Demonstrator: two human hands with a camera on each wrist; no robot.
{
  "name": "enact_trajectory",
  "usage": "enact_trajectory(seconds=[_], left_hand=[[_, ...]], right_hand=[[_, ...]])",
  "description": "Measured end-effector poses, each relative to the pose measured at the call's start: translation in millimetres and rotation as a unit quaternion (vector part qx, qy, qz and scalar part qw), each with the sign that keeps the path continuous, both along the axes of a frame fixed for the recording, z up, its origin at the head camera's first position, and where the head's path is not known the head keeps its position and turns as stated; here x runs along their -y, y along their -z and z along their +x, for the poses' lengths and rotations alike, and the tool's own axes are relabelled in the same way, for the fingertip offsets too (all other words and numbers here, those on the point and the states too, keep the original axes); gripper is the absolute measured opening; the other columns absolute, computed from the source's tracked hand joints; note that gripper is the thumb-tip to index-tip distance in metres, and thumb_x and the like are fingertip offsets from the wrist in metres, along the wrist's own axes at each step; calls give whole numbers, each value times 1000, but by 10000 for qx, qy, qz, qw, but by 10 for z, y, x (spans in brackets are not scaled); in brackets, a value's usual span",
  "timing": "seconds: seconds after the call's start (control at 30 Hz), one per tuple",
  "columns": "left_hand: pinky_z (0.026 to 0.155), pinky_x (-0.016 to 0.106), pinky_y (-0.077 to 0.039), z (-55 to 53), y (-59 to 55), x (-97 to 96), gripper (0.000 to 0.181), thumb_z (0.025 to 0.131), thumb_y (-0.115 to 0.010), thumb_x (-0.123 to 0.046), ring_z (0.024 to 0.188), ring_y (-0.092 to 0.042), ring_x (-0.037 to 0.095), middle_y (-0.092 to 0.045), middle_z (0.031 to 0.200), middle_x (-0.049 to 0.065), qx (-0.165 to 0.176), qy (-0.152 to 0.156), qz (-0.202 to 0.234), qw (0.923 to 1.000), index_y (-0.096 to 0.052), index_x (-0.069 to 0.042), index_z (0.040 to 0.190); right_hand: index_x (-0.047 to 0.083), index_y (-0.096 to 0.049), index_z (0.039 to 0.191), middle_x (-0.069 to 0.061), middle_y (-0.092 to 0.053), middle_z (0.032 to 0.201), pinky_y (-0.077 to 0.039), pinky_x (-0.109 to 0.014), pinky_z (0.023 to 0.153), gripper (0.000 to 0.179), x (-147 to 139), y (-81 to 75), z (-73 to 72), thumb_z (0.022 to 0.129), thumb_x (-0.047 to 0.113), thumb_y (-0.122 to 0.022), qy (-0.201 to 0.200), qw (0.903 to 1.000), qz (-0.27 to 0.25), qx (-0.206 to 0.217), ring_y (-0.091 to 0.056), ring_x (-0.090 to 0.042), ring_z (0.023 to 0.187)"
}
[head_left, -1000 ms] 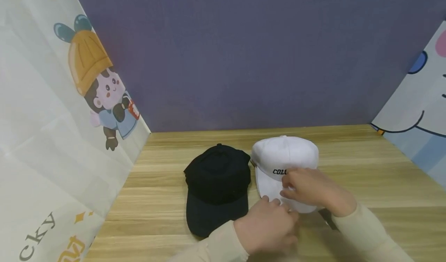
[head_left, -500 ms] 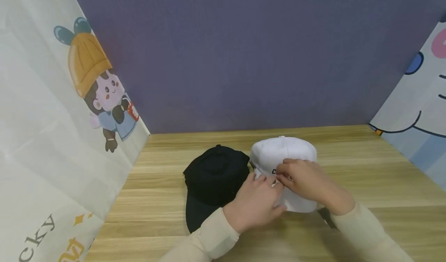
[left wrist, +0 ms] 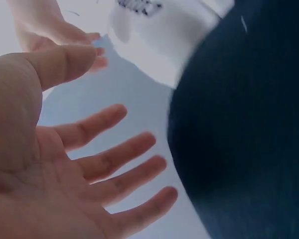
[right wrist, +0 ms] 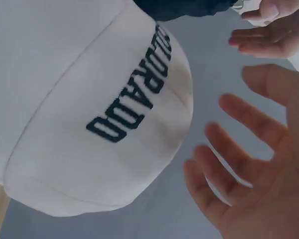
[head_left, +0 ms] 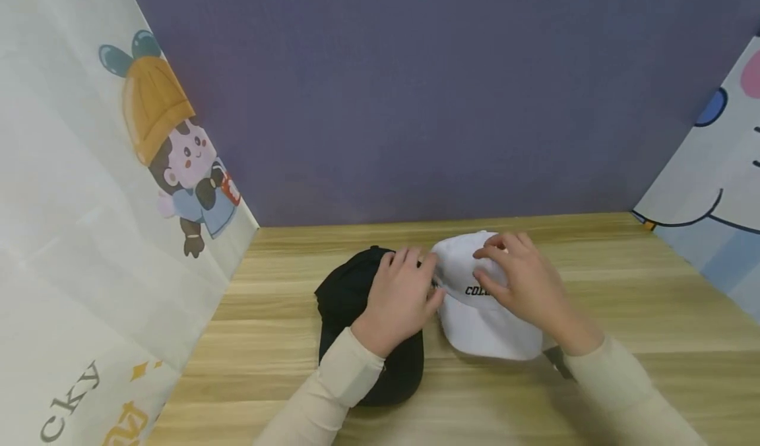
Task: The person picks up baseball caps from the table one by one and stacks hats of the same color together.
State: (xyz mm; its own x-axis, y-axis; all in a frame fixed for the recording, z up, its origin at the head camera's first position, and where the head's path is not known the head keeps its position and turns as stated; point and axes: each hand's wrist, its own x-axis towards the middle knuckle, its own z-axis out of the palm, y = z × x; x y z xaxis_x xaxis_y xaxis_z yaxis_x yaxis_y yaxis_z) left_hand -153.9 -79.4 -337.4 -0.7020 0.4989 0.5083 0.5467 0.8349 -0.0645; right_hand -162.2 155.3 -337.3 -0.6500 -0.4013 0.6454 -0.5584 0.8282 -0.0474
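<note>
A black baseball cap (head_left: pixel 341 294) and a white baseball cap (head_left: pixel 489 332) lie side by side on the wooden tabletop, brims toward me. Dark letters reading COLORADO run across the white cap's front in the right wrist view. Over the black cap's right part is my left hand (head_left: pixel 399 301), its fingers spread and relaxed; the left wrist view shows them apart from the black cap (left wrist: pixel 249 124). My right hand (head_left: pixel 525 284) hovers above the white cap's crown, fingers loosely bent. In the right wrist view a gap separates those fingers from the white cap (right wrist: pixel 99 164).
A purple-grey panel (head_left: pixel 404 96) stands behind the wooden tabletop (head_left: pixel 267 340). At the left is a pale sheet (head_left: pixel 65 202) with a cartoon figure, at the right another printed sheet (head_left: pixel 700 189). A small dark item (head_left: pixel 557 361) shows beside my right wrist.
My left hand has gone up and to the left, from the white cap's brim to over the black cap. My right hand has lifted and shifted slightly right from the white cap's front.
</note>
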Motion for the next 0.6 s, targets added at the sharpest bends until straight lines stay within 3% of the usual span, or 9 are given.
enact_trajectory(seconds=[0.1, 0.27, 0.47, 0.6], left_hand=[[108, 49, -47, -91, -35, 79, 46, 97, -68, -45, 133, -56, 31, -63, 135, 9, 144, -88, 257, 9995, -64, -18, 134], [112, 53, -43, -251, -56, 268, 52, 98, -67, -45, 141, -50, 36, -57, 145, 13, 391, -247, 687, 9966, -59, -15, 139], [119, 57, -33, -427, -91, 556, 61, 99, -63, -49, 151, -35, 37, -42, 160, 15, 999, -634, 1093, 9869, -50, -16, 149], [121, 59, -29, -521, -109, 731, 64, 100, -60, -53, 154, -28, 39, -33, 166, 15, 1106, -745, 1252, 9831, -47, -17, 152]], right_hand=[[8, -73, 113, -18, -64, 122, -50, -57, 82, 35, -54, -44, -44, 82, 23, -83, 97, 9994, -340, 1, -55, -41, 108], [8, -68, 128, -25, -54, 141, -39, -69, 99, 49, -119, -129, -126, 85, 27, -82, 288, 9965, -690, 370, -45, -50, 128], [9, -60, 139, -27, -43, 153, -33, -73, 101, 59, -163, -248, -282, 89, 34, -78, 609, 9905, -823, 919, -34, -55, 136], [9, -53, 147, -28, -33, 159, -29, -77, 103, 68, -203, -318, -384, 91, 38, -77, 813, 9841, -942, 1270, -27, -59, 140]])
